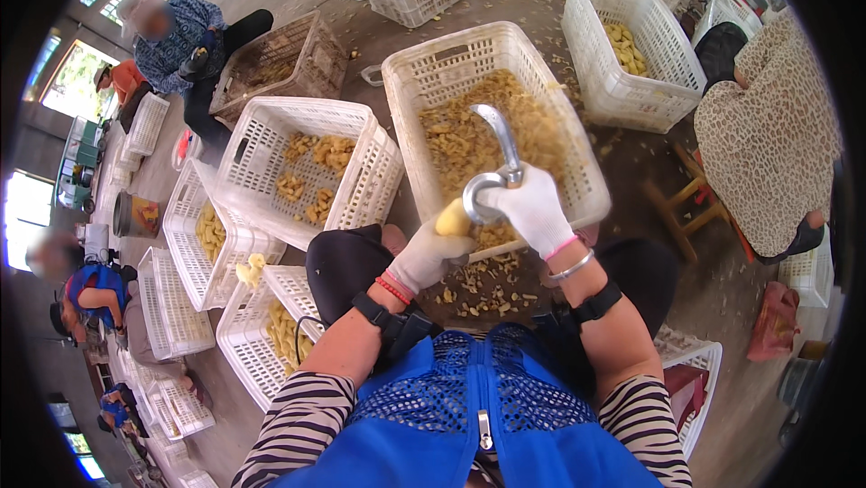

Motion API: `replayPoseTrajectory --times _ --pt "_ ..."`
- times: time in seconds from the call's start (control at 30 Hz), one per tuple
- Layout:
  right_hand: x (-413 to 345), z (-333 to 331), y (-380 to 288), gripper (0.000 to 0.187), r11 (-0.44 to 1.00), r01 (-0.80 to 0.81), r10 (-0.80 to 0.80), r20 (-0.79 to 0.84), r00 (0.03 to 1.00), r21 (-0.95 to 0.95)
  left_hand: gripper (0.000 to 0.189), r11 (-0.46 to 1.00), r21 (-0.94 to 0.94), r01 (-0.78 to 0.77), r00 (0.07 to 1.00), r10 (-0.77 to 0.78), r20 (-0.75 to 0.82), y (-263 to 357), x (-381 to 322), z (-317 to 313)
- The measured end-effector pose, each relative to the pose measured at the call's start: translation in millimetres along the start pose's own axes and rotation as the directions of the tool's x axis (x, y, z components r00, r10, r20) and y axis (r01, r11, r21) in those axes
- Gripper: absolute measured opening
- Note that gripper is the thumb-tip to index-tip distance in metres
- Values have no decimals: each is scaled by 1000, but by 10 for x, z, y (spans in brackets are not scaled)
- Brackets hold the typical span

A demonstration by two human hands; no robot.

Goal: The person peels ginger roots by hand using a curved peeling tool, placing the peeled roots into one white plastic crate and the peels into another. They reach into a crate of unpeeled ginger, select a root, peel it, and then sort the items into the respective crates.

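Note:
My left hand (433,251), in a whitish glove, grips a smooth yellow tuber-like piece (452,219). In my gloved right hand (531,207) is a metal hooked knife (499,133), its curved blade pointing up and away from me. A rounded metal loop (479,198) at the right hand reaches the side of the yellow piece. Both hands are above the near end of a large white plastic crate (595,200). Brownish-yellow scraps or pieces (473,109) cover the crate's bottom; some are blurred.
Left of it stands a white crate (270,112) with clumps of brownish-yellow pieces. Crates with smooth yellow pieces (211,231) stand farther left. Scraps (487,292) litter the floor before me. To the right are a seated person (771,129), a wooden stool (697,204) and another crate (649,99).

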State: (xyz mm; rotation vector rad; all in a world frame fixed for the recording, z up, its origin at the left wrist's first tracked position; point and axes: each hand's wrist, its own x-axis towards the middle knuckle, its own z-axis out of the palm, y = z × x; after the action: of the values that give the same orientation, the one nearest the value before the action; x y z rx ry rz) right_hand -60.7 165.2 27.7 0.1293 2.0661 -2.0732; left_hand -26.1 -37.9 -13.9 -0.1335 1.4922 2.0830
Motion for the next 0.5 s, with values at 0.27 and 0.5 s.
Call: replayPoseTrajectory --times 0.27,0.5 --pt "141 33 111 28 999 -47 47 3 999 1 36 974 -190 120 993 -122 0 29 63 160" --pt "358 -254 247 28 991 -42 15 -203 979 -131 33 941 -324 102 994 -81 77 133 3 175"
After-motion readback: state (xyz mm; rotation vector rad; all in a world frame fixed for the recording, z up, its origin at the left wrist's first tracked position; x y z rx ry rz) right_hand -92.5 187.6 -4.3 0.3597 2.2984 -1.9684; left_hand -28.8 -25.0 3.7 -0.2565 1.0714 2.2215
